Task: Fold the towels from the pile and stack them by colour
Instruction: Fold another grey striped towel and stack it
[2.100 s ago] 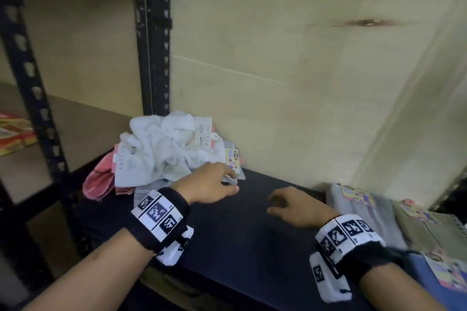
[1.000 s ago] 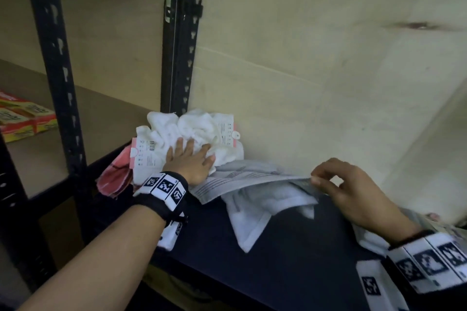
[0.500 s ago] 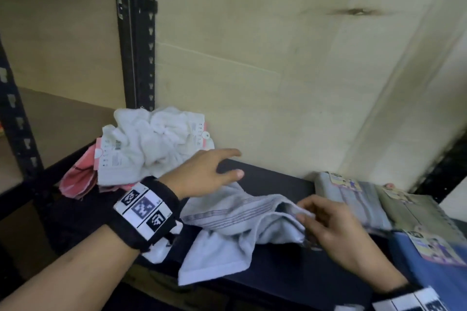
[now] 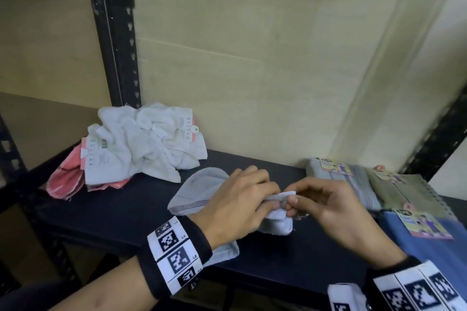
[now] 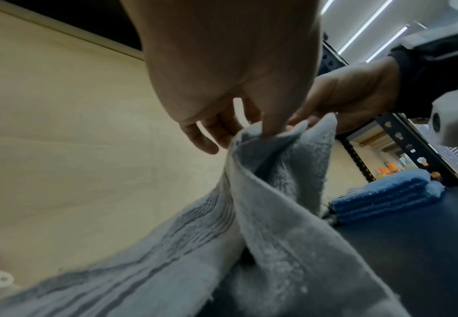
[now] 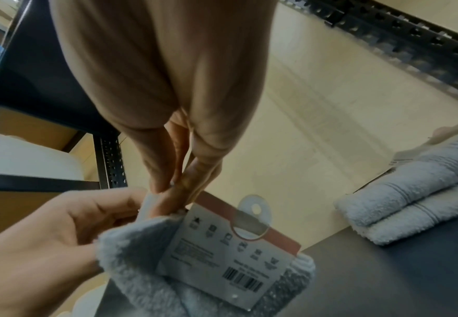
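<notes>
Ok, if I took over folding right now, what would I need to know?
Left hand and right hand both pinch one corner of the grey towel, mid-shelf; its card tag hangs at that corner.
Pile at the left: crumpled white towels on a pink one, unfolded.
Done, at the right: folded grey stack, an olive one, blue stack nearest you.
Left: fold this towel, put it on the grey stack, then fold the pile.

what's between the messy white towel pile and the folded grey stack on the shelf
In the head view, the grey towel gripped by the left hand and right hand lies between the pile and the folded stack.
</notes>
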